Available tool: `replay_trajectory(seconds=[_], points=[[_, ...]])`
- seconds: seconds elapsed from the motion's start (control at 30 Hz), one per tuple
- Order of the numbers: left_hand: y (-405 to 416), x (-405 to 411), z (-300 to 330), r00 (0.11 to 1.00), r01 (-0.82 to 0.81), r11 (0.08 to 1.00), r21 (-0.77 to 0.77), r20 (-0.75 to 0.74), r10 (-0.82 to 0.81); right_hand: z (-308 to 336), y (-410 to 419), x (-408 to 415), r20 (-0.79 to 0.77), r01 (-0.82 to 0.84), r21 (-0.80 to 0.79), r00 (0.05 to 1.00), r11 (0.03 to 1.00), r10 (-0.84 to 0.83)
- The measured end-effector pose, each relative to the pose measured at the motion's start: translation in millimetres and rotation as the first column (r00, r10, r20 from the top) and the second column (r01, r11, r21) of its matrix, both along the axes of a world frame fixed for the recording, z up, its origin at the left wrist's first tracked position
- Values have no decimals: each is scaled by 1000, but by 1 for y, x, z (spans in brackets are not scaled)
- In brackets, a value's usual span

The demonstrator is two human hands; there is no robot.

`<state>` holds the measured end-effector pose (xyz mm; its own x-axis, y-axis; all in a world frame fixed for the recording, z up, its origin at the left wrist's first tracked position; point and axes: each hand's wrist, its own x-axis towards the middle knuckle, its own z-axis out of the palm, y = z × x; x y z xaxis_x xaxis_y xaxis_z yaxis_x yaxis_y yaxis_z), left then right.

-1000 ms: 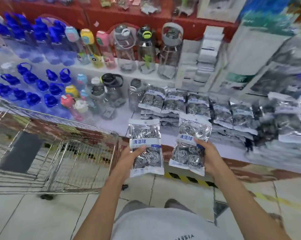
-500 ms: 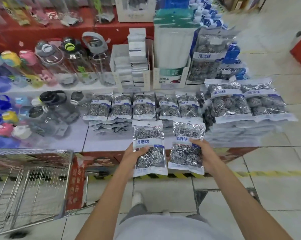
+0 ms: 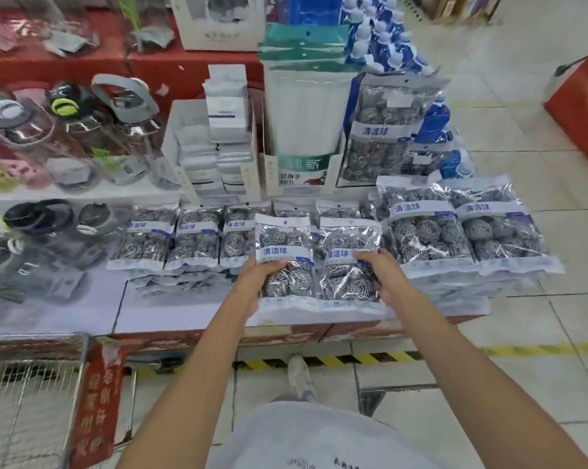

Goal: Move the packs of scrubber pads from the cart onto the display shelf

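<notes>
Above the display shelf (image 3: 184,309) front, left hand (image 3: 257,277) and right hand (image 3: 380,270) each grip a scrubber pack (image 3: 284,262), placement pending: lower toward twelve o'clock row.

I'm reading 清洁球 on both held packs (image 3: 284,262) and shelf packs (image 3: 422,228); the cart sign (image 3: 96,397) is looking too blurred.

display shelf (image 3: 184,309), scrubber packs (image 3: 428,231), bottles (image 3: 42,245)
</notes>
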<state>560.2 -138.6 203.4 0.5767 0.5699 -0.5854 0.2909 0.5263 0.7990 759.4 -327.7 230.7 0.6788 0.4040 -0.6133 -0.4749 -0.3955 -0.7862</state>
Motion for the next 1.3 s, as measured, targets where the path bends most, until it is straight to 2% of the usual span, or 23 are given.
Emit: replay_trajectory(seconds=[0.07,0.2,0.47,0.77,0.9,1.0,1.17,1.3], points=[[10,21,3,999,31,999,-26,-19,-31,0,12,19,10,-12,-15,1000,1000,12],[33,61,8,999,-24,999,-34,-29,24,-1,39,51,-4,-54,-50,999,997,54],[62,112,-7,994,29,999,-24,-101,-31,-24,72,93,-25,-92,-143,996,985,89],[69,140,-41,978,-62,998,2,-198,61,-37,102,125,-51,-161,-205,987,965,154],[67,142,-54,958,-61,995,81,-274,81,-41,110,134,-44,-170,-238,985,956,164],[69,151,-49,938,2,976,219,-339,74,-44,115,139,-53,-179,-226,984,958,171],[70,162,-49,876,134,949,285,-481,21,-49,115,144,-19,-171,-259,985,951,172],[65,165,-52,844,200,907,370,-535,32,-46,117,143,12,-195,-283,978,939,206]])
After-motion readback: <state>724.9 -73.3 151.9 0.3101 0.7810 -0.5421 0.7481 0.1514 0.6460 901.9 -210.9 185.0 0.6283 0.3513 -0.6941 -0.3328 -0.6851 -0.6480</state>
